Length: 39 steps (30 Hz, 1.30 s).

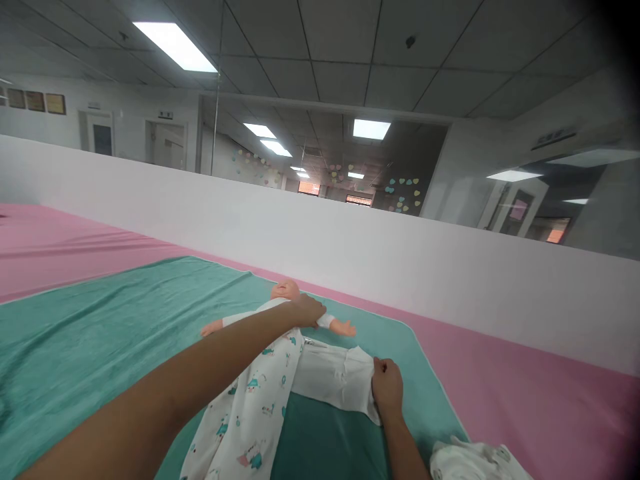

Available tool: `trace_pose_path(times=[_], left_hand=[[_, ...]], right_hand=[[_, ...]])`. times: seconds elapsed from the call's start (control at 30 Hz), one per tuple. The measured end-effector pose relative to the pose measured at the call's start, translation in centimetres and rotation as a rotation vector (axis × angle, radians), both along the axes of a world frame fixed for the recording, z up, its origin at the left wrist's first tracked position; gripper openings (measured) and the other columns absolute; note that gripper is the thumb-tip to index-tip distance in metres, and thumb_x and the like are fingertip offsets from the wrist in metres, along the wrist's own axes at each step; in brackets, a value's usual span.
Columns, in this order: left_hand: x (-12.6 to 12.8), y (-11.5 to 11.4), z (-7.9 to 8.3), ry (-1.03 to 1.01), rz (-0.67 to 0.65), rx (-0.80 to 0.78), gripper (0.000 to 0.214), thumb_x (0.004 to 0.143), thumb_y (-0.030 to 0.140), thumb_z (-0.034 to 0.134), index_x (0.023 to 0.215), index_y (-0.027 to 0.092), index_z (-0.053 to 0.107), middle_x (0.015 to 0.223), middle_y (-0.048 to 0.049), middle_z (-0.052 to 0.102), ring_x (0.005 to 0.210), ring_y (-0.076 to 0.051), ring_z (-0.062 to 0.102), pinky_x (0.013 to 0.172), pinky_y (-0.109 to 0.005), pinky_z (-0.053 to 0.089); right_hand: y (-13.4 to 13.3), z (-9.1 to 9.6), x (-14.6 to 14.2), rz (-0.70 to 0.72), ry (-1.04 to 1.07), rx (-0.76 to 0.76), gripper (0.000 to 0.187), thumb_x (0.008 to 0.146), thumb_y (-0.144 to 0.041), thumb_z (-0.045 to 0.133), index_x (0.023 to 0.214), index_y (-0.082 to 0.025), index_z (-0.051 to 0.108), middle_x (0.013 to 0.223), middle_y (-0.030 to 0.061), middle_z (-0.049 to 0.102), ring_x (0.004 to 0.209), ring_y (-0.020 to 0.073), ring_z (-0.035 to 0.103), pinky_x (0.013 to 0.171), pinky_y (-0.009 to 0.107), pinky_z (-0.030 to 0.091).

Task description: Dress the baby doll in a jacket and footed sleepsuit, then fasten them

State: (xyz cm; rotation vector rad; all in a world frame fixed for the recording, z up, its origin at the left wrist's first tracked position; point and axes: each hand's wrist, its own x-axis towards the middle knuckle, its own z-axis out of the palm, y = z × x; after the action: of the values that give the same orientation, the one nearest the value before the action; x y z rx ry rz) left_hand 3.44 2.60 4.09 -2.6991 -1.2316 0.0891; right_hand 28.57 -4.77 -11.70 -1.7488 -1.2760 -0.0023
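A baby doll [285,289] lies on its back with its arms spread, in a white garment [263,393] printed with small teal and pink figures. Across the doll's chest reaches my left arm; my left hand [309,310] is closed at the sleeve of the doll's arm on the right side, its fingertips partly hidden. A plain white flap of cloth [330,373] stretches out to the right from the garment. My right hand [389,387] pinches the outer edge of this flap with bent fingers and holds it spread. The doll's face is mostly turned from view.
Beneath the doll is a green blanket [125,327] over a pink covering [525,380]. At the lower right lies a bunched white cloth [477,460]. A low white wall [325,247] runs behind, with a large mirror or window above it.
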Motion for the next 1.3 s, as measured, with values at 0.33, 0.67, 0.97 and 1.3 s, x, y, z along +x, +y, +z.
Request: trace_pose_path(times=[0.33, 0.67, 0.97, 1.3], left_hand=[[6.8, -4.3, -6.0, -0.064, -0.056, 0.022, 0.04, 0.076, 0.032, 0.06, 0.109, 0.01, 0.056, 0.104, -0.0198, 0.059, 0.093, -0.033, 0.055, 0.077, -0.045, 0.039], [-5.0, -5.7, -6.1, -0.67, 0.057, 0.088, 0.03, 0.087, 0.037, 0.037, 0.102, 0.02, 0.056, 0.107, -0.0076, 0.058, 0.103, -0.024, 0.049, 0.09, -0.038, 0.036], [-14.1, -5.7, -11.1, -1.217, 0.241, -0.482, 0.057, 0.08, 0.056, 0.044, 0.127, 0.024, 0.042, 0.136, -0.0037, 0.041, 0.124, -0.022, 0.037, 0.103, -0.033, 0.03], [-14.2, -5.3, -10.5, -1.12, 0.241, -0.549, 0.061, 0.069, 0.059, 0.055, 0.116, 0.02, 0.044, 0.109, -0.0053, 0.055, 0.099, -0.021, 0.052, 0.079, -0.029, 0.044]], right_hand=[[-0.8, 0.7, -0.5, 0.129, 0.187, -0.071, 0.03, 0.078, -0.043, 0.041, 0.063, -0.02, 0.051, 0.064, 0.0031, 0.058, 0.062, 0.0195, 0.051, 0.054, 0.027, 0.034], [-1.8, 2.1, -1.6, -0.116, -0.052, 0.16, 0.042, 0.085, -0.046, 0.03, 0.08, -0.015, 0.058, 0.091, 0.0123, 0.06, 0.092, 0.0254, 0.051, 0.084, 0.037, 0.036], [-3.3, 2.2, -14.2, 0.712, 0.143, 0.059, 0.048, 0.084, -0.045, 0.045, 0.126, -0.023, 0.041, 0.133, 0.0071, 0.039, 0.123, 0.0214, 0.035, 0.102, 0.037, 0.031], [-1.7, 1.7, -14.2, 0.682, 0.323, -0.07, 0.056, 0.065, -0.048, 0.064, 0.109, -0.017, 0.049, 0.106, 0.0077, 0.055, 0.097, 0.0226, 0.051, 0.086, 0.034, 0.041]])
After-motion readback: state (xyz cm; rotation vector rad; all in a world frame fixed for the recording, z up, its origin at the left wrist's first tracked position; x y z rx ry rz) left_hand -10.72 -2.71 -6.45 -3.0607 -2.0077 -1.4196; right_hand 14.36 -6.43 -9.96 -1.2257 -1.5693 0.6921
